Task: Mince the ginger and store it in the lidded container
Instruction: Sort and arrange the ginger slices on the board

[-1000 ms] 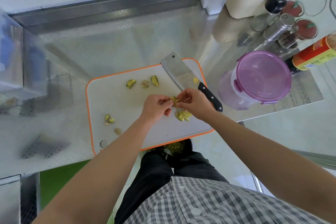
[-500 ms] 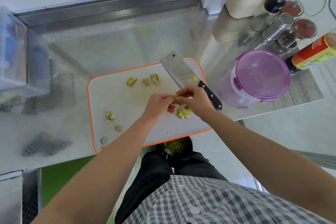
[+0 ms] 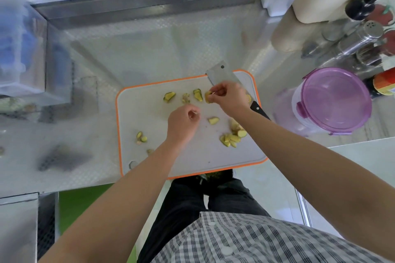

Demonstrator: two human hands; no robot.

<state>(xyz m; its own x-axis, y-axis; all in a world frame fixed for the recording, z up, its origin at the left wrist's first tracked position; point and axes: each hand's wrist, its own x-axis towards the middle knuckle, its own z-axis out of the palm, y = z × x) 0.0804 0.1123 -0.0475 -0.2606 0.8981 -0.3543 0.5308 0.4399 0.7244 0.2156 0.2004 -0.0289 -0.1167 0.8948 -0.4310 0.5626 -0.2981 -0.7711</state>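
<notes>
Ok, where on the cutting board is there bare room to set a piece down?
Free: the near middle of the cutting board, between the left forearm and the ginger pile, and its far-left corner. Crowded: the far edge, where ginger slices, the right hand and the cleaver sit.

Kitchen, steel counter (image 3: 149, 45), cutting board (image 3: 149, 156), cleaver (image 3: 220, 73), seasoning shakers (image 3: 361, 37)

The right hand (image 3: 229, 98) pinches a ginger piece (image 3: 207, 98) over the cutting board (image 3: 149, 117); the left hand (image 3: 181, 123) curls, apparently empty.
</notes>
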